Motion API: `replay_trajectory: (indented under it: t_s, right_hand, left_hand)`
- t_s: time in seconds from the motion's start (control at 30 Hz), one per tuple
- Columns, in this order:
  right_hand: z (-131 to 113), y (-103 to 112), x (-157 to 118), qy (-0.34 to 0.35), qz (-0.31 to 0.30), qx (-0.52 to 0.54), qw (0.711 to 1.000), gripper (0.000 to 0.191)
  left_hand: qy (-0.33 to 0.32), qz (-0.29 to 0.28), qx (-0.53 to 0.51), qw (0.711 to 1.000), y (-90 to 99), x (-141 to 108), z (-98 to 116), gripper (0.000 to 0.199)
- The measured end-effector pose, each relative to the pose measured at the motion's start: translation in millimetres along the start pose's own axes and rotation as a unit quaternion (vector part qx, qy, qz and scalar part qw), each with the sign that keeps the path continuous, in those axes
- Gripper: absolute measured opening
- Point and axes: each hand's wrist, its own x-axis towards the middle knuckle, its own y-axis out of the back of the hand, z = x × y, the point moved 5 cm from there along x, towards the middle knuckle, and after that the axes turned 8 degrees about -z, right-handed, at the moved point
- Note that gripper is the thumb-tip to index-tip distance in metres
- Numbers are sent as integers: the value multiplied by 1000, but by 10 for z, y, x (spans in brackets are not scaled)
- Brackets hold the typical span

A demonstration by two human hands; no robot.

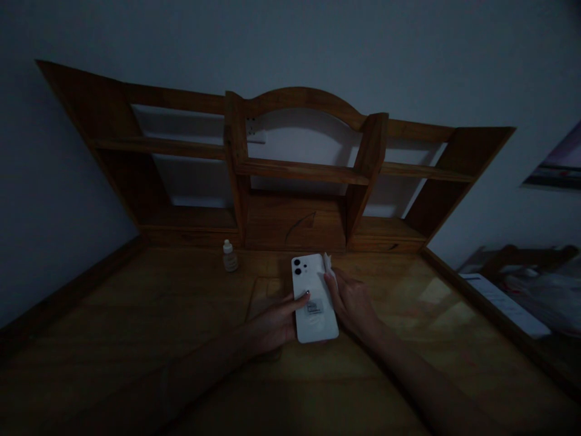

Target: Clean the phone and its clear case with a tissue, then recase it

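A white smartphone [318, 327] is held up above the wooden desk, its back with the camera lenses facing me and a small label on its lower half. My left hand [279, 321] grips it from the left, thumb lying across the back and the other fingers hidden behind. At the phone's right edge, my right hand [354, 300] pinches a white tissue [328, 264] against the side. On the desk beneath lies a thin clear phone case [259, 290], partly covered by my left hand and the phone. A small dropper bottle [230, 257] with a white cap stands to the left.
A wooden shelf unit [297, 171] rises at the back of the desk [181, 303]. Behind it, a power socket [255, 130] is on the wall. Right of the desk are white papers [506, 304] and a plastic bag [551, 297] by a chair. The room is dim.
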Motion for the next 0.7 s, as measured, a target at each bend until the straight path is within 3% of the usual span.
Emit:
replay_trajectory:
  t_s: [0.47, 0.7]
  right_hand:
    - [49, -37, 12, 10, 20, 39, 999, 38]
    - [52, -45, 15, 8, 16, 46, 999, 37]
  left_hand:
    - [-16, -52, 67, 996, -103, -74, 20, 41]
    - [-7, -7, 47, 999, -52, -26, 16, 33]
